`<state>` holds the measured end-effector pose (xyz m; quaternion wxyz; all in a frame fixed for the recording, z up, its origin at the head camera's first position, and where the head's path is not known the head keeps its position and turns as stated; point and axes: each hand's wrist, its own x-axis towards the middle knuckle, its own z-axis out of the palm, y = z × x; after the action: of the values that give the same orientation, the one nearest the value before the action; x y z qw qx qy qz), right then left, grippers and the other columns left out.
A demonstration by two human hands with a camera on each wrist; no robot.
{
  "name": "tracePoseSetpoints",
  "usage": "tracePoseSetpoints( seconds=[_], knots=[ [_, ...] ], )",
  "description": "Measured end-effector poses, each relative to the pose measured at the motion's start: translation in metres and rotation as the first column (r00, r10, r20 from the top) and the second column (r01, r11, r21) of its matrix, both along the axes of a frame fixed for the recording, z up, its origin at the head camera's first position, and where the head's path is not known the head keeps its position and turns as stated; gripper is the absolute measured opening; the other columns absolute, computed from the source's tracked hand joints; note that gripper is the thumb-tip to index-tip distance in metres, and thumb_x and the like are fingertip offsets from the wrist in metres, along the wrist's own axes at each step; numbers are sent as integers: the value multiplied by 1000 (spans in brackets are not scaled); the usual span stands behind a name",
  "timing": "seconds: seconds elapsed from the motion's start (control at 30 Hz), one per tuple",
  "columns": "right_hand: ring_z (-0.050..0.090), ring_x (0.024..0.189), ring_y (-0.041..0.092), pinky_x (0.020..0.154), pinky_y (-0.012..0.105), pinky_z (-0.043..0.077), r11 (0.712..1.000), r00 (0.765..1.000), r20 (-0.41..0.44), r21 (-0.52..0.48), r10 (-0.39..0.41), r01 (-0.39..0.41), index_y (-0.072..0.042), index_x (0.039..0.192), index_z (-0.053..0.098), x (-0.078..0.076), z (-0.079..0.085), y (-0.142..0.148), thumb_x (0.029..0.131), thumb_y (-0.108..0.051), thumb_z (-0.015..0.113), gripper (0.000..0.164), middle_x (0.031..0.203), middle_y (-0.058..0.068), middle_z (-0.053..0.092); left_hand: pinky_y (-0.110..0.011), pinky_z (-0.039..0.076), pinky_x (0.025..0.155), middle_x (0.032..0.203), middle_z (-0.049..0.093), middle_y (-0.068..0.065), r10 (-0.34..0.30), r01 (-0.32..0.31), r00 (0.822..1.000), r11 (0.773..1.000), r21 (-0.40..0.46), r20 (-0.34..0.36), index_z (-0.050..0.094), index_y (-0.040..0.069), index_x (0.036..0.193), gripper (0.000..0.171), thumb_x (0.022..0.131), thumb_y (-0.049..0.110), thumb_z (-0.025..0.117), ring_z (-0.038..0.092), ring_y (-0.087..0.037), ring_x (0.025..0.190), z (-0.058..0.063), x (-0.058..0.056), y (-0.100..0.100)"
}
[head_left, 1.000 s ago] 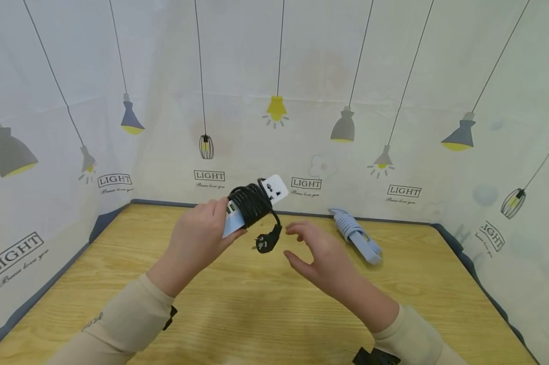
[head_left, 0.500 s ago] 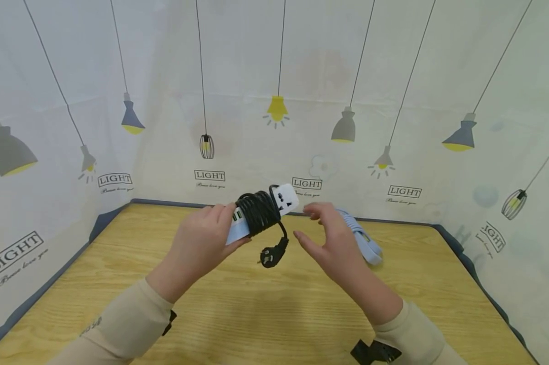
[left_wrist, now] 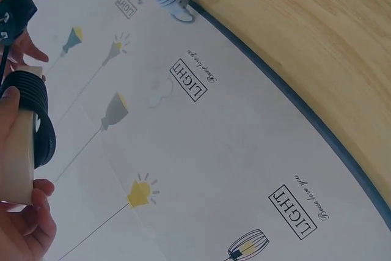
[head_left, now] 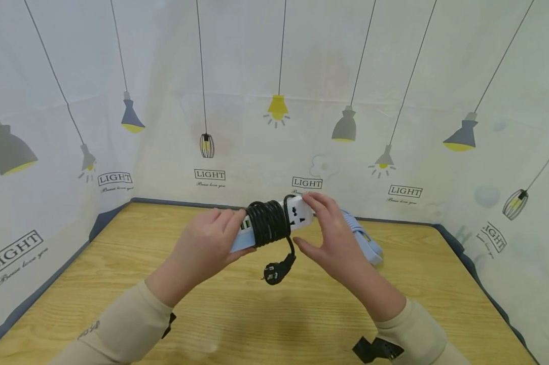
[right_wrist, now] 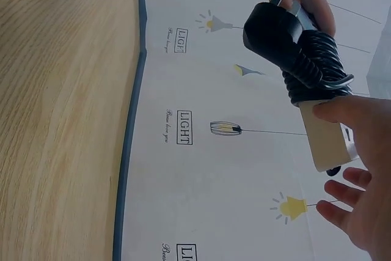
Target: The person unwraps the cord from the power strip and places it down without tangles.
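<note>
In the head view, a light-blue and white power strip (head_left: pixel 300 213) is held tilted above the table. Its black cord (head_left: pixel 268 223) is wound round the middle, and the black plug (head_left: pixel 276 271) dangles below. My left hand (head_left: pixel 206 238) grips the strip's left end, thumb below and fingers on top. At the other end, my right hand (head_left: pixel 335 238) has its fingertips at the top corner of the white socket end. Its thumb stands off the lower edge in the left wrist view, so the hand is not closed round the strip.
A second, light-blue power strip (head_left: pixel 369 246) with its cord wound round it lies on the wooden table (head_left: pixel 238 314) at the back right, partly hidden behind my right hand. A printed cloth (head_left: pixel 247 126) with lamp drawings surrounds the table's back and sides.
The left hand has brought the black-corded power strip right and down, turning it closer to level. The right hand has shifted slightly right, and its fingers now meet the strip's white end.
</note>
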<state>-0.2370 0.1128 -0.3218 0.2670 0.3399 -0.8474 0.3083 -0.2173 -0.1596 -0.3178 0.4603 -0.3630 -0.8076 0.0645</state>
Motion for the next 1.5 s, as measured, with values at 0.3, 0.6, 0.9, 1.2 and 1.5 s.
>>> tracePoseSetpoints(
  seconds=[0.3, 0.6, 0.9, 1.2, 1.5],
  knots=[
    [46, 121, 30, 92, 44, 46, 1000, 998, -53, 7, 22, -21, -4, 127, 51, 0, -1, 1, 66, -4, 90, 72, 133, 13, 45, -33, 51, 63, 86, 64, -11, -41, 40, 999, 998, -47, -7, 64, -5, 111, 71, 75, 54, 79, 57, -23, 69, -1, 2, 1],
    [51, 114, 28, 89, 42, 48, 999, 991, -122, -12, 48, -50, -1, 123, 58, -4, -1, -1, 65, 0, 89, 66, 126, 12, 52, -34, 53, 67, 90, 66, -12, -31, 31, 999, 999, -27, 22, 64, -6, 113, 68, 77, 51, 78, 60, -24, 73, -2, 5, 5],
    [55, 111, 29, 88, 43, 49, 1000, 984, -177, -22, 4, -8, 1, 117, 62, -2, -5, 0, 62, -1, 91, 62, 122, 13, 58, -37, 54, 72, 93, 67, -13, -9, -1, 992, 997, 74, 126, 61, -6, 115, 73, 70, 48, 84, 63, -26, 80, -4, 6, 14],
    [55, 114, 29, 91, 42, 48, 1000, 981, -192, -14, -10, 7, 1, 117, 62, 0, -4, -1, 62, -2, 92, 63, 122, 14, 59, -36, 54, 63, 92, 64, -14, 87, -104, 986, 988, 118, 139, 59, -5, 118, 84, 62, 51, 87, 59, -28, 75, -3, 5, 23],
    [55, 114, 28, 92, 42, 47, 1000, 987, -161, -17, -12, 9, 0, 118, 62, 1, -6, -4, 63, -5, 92, 62, 122, 13, 60, -40, 53, 65, 103, 63, -14, 182, -187, 981, 977, 104, 61, 63, 0, 114, 86, 59, 63, 84, 58, -31, 84, -2, 5, 27]
  ],
)
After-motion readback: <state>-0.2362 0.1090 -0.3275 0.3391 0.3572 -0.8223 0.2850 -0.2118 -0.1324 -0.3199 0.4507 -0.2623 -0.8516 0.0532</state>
